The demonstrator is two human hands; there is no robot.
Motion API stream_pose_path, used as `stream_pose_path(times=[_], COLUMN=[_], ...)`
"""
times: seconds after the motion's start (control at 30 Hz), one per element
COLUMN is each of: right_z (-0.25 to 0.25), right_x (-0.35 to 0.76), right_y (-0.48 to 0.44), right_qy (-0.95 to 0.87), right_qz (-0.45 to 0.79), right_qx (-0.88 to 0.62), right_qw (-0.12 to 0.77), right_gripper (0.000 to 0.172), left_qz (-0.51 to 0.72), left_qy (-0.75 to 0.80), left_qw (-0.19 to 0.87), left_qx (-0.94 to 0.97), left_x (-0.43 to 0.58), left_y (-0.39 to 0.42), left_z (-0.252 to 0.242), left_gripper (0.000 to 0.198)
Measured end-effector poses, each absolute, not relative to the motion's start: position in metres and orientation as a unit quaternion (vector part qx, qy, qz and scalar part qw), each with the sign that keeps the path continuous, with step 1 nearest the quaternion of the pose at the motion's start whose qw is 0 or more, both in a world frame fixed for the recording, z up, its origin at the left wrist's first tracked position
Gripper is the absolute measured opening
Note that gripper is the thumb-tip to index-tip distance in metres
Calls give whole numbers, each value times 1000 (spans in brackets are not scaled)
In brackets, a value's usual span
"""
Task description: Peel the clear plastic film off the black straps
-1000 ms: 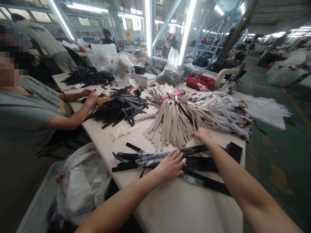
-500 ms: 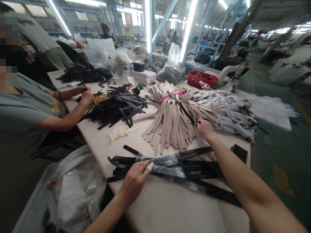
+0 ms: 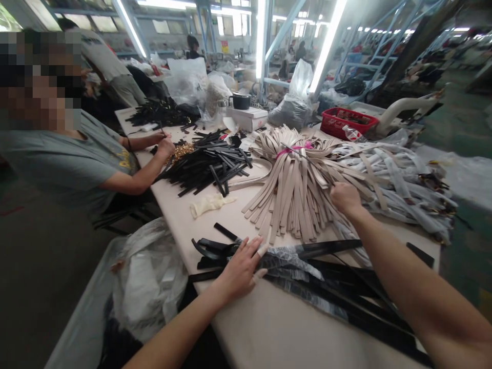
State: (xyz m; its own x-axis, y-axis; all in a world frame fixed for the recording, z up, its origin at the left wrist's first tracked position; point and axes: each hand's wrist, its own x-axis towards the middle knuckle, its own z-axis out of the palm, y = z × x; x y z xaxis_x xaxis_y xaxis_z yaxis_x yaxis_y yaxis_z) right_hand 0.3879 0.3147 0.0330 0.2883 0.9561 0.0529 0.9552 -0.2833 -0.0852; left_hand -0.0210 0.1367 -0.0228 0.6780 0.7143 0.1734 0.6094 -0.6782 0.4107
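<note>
Right hand (image 3: 346, 197) moved up, flat beige straps (image 3: 295, 197)

A person in a grey shirt (image 3: 77, 164) is sitting off to the left, working at a heap of black strips (image 3: 207, 164). A pale glove (image 3: 209, 204) is lying near it. Farther back, a red basket (image 3: 338, 125) is standing near a white box (image 3: 251, 119).

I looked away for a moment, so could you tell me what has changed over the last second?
The left hand slid along the black straps toward their left ends, resting flat. The right hand moved from the near tips of the beige straps farther up into the bundle. The glove and the co-worker's hands stayed put.
</note>
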Motion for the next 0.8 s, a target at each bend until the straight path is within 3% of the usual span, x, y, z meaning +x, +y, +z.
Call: stream_pose_path(times=[0.13, 0.2, 0.3, 0.33, 0.4, 0.57, 0.7, 0.8], right_z=[88, 100, 89, 78, 56, 19, 17, 17], right_x=[371, 345, 292, 275, 251, 230, 229, 236], right_y=[286, 243, 154, 127, 89, 113, 170, 186], right_qy=[-606, -625, -577, -554, -509, -282, -230, -251], right_qz=[-9, 74, 490, 576, 655, 656, 627, 568], right_qx=[-793, -773, -643, -592, -540, -547, -501, -491], right_qw=[66, 82, 114, 107, 140, 436, 550, 610], right_gripper=[36, 33, 35, 34, 36, 48, 41, 42], left_qz=[313, 383, 429, 434, 448, 419, 332, 317], left_qy=[426, 440, 399, 390, 409, 451, 418, 443], left_qw=[333, 487, 710, 745, 752, 698, 695, 597], left_qx=[781, 650, 391, 322, 257, 366, 482, 589], left_x=[2, 26, 60, 68, 77, 81, 75, 52], left_y=[138, 141, 150, 152, 154, 122, 94, 112], left_z=[-1, 12, 21, 21, 17, -9, -22, -16], left_gripper=[48, 47, 50, 49, 41, 23, 15, 12])
